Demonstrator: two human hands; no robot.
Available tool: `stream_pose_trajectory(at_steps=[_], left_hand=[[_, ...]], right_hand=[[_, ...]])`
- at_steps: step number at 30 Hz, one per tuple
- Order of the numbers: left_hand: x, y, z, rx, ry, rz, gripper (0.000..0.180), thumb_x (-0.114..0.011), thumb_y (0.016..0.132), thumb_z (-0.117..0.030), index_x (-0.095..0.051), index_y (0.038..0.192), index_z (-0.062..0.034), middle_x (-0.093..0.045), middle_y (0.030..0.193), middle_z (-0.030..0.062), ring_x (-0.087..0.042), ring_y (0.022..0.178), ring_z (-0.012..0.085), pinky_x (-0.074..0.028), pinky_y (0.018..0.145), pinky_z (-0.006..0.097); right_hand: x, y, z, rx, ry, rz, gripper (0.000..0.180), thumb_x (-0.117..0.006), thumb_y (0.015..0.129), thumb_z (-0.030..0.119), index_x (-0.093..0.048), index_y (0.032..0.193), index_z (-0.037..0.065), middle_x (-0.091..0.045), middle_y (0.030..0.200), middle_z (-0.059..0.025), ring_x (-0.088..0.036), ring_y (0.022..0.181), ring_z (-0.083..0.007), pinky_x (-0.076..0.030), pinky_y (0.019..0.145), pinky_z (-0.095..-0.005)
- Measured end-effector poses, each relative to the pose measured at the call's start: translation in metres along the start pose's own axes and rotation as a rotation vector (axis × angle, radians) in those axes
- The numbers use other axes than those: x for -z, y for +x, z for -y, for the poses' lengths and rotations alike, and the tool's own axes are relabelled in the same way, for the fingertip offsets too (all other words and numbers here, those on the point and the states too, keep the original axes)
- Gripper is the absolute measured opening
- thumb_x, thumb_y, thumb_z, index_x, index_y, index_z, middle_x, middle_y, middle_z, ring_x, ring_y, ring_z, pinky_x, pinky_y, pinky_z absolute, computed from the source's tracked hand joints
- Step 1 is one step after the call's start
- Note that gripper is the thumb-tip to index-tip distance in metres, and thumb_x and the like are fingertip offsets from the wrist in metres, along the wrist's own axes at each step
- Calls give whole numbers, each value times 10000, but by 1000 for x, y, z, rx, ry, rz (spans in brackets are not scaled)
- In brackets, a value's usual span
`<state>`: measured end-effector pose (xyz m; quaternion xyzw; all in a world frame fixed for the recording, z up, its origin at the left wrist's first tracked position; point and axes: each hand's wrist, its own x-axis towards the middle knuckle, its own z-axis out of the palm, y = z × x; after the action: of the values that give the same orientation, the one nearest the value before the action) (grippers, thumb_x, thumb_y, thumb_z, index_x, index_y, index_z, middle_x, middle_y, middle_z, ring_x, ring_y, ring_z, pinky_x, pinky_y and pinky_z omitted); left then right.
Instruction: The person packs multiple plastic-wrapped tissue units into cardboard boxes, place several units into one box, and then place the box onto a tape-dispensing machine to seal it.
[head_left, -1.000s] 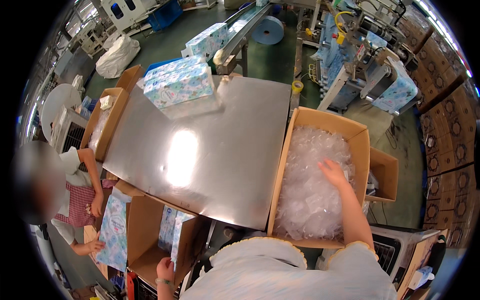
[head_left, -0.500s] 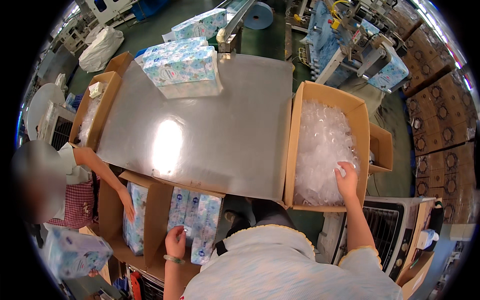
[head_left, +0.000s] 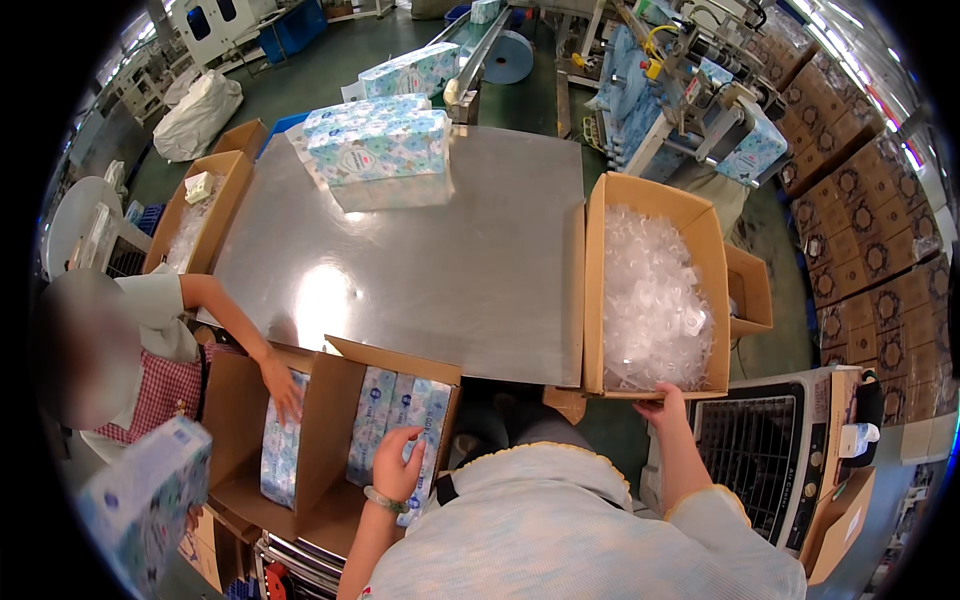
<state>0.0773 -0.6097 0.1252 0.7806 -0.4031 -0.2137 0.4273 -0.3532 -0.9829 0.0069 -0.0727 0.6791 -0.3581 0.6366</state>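
My left hand [head_left: 398, 466] hovers over tissue packs [head_left: 402, 405] standing side by side in a cardboard box [head_left: 335, 400] by my left side. Its fingers are curved and apart, and I see nothing in them. Down at my right, my right hand [head_left: 664, 406] grips the near rim of a long cardboard carton [head_left: 652, 392]. Clear plastic pieces [head_left: 655, 290] fill that carton in a loose heap; their exact kind is too small to tell.
A metal table [head_left: 480, 260] lies ahead, with wrapped tissue packs [head_left: 375, 150] at its far side. At left, a co-worker's hand [head_left: 283, 392] touches a pack in the neighbouring box; their other hand holds another pack [head_left: 150, 490]. A machine [head_left: 690, 110] stands far right.
My right hand has left the plastic pieces and come back to the carton's near rim. My left hand has moved right over the packs. The co-worker's held pack has tilted.
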Motion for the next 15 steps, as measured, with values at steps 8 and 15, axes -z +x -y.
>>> stream_pose_trajectory(at_steps=[8,15], left_hand=[[-1,-22,21,48,31,-52,189,-694,877,-23,-708,1065,-16,-706,973,150,-685,891,296,-541,816,373],[-5,-10,23,80,41,3,169,-696,878,-38,-707,1045,-19,-712,988,153,-693,882,300,-547,799,386]], right_hand=[[-7,1,-7,-38,54,95,205,-577,823,57,-531,1003,-29,-600,1036,-231,-643,969,-453,-598,871,-661],[-7,9,-5,-41,75,133,160,-573,815,47,-524,944,-33,-596,991,-221,-645,937,-445,-601,852,-671]])
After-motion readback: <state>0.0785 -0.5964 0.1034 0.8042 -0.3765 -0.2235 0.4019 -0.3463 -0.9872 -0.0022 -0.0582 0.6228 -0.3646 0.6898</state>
